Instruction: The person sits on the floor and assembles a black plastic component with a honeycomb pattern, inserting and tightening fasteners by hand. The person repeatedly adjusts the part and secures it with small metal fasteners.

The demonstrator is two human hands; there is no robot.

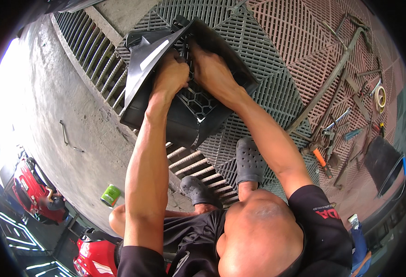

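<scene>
A large black plastic vehicle panel (140,60) with a honeycomb grille (203,104) stands on the slatted floor between my arms. Both hands reach into its hollow, close together. My left hand (171,71) is closed, its fingers curled near the inner wall; what they hold cannot be made out. Beside it, my right hand (207,64) has its fingers bent and pressed together, pointing down into the dark far end of the panel. Their tips are hidden there, along with anything they grip.
Right lies a spread of hand tools, including a hammer with an orange handle (320,157), a wrench (337,118), a long metal bar (325,87) and a tape roll (380,96). A bent rod (64,133) and a green can (110,195) are left. Red motorcycles (30,187) stand lower left.
</scene>
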